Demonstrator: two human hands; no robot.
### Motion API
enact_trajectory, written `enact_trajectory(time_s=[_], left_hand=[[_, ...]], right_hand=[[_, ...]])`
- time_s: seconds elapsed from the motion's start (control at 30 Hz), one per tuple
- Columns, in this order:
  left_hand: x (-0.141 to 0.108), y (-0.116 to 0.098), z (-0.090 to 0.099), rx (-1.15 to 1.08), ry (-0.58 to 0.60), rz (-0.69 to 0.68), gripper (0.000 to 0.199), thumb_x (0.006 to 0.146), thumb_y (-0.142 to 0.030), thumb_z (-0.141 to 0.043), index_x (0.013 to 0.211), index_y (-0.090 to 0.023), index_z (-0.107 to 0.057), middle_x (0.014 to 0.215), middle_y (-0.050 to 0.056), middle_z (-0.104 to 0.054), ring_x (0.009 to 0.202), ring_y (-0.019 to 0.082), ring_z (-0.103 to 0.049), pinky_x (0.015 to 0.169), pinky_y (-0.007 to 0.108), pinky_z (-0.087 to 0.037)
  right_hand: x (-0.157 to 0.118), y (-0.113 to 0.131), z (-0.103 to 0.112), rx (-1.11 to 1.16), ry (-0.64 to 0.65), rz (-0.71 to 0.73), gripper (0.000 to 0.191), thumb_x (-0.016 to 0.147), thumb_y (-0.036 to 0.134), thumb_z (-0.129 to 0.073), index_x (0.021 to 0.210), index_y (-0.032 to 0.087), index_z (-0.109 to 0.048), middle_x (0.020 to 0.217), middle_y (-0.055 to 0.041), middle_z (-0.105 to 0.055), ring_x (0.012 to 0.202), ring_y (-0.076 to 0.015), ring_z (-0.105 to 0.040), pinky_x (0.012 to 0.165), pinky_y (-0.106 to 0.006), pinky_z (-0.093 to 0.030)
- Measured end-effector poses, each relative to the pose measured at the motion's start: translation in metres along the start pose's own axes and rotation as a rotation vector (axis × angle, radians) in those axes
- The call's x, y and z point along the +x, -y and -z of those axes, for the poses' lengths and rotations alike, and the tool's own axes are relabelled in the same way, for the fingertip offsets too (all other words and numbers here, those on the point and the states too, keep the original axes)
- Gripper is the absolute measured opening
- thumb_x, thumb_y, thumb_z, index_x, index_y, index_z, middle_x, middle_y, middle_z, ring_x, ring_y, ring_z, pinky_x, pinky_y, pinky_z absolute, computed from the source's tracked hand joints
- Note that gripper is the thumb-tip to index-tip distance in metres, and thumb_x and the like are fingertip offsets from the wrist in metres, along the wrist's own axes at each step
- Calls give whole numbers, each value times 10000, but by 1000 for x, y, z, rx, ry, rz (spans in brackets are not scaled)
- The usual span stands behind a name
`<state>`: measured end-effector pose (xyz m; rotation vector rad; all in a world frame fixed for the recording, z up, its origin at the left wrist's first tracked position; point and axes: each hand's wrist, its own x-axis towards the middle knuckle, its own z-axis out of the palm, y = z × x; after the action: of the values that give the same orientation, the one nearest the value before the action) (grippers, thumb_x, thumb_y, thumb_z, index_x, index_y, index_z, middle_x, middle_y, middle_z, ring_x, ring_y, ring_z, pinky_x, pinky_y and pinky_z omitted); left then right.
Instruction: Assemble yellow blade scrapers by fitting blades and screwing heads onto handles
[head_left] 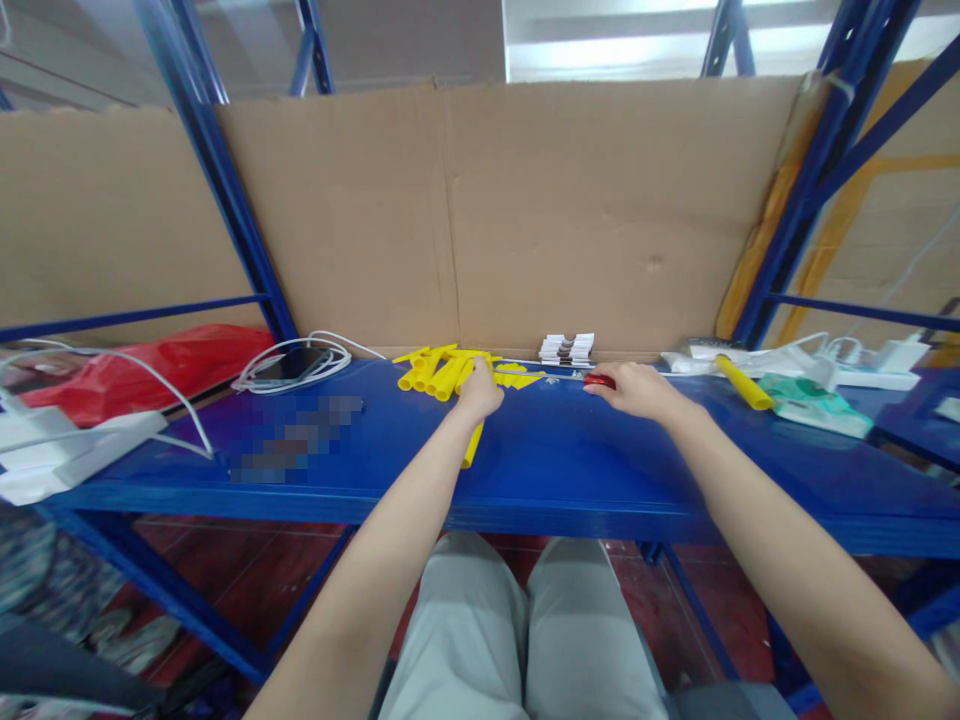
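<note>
My left hand [480, 392] is closed around a yellow tube [472, 447], whose lower end sticks out below the fingers. Right behind it lies a pile of yellow tubes [431, 376], with more yellow pieces [517, 376] just to its right. In my right hand [637, 390] is the red handle of a screwdriver [600, 380]. Its thin metal shaft points left across the blue table [570, 450] towards my left hand; the tip is hard to make out. A small stack of white strips with dark bands [566, 349] stands behind, between the two hands.
On the left are a coiled white cable [300, 365], a red bag [172, 370] and a white power strip [82, 455]. At right lie a single yellow tube [744, 383], a green-and-white packet [814, 403] and another power strip [874, 378]. A cardboard panel [525, 220] closes the back.
</note>
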<state>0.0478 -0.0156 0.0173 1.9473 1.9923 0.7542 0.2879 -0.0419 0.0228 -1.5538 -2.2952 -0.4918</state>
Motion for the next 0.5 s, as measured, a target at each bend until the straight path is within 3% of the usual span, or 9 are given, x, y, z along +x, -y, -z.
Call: enact_trajectory(time_s=[0.17, 0.3, 0.5], left_hand=[[1, 0, -1, -1, -9, -11, 535, 822, -82, -518, 1332, -106, -358, 1240, 186, -617, 1181, 275, -576, 940, 341, -446], [-2, -1, 1, -5, -4, -14, 547, 823, -67, -517, 1343, -111, -353, 1226, 188, -625, 1184, 270, -577, 944, 342, -446], [-3, -1, 2, 1, 6, -6, 548, 838, -61, -484, 1361, -94, -322, 1270, 196, -595, 1205, 264, -562, 959, 338, -439]], right_hand=[[1, -1, -2, 31, -28, -27, 200, 818, 353, -604, 969, 222, -602, 898, -64, -730, 758, -228, -667, 612, -282, -410], [1, -1, -1, 15, -49, -29, 112, 840, 299, -561, 916, 228, -603, 881, -56, -724, 770, -230, -668, 610, -283, -401], [0, 2, 1, 46, 21, -25, 186, 880, 340, -514, 926, 231, -658, 929, -66, -738, 837, -238, -673, 645, -291, -419]])
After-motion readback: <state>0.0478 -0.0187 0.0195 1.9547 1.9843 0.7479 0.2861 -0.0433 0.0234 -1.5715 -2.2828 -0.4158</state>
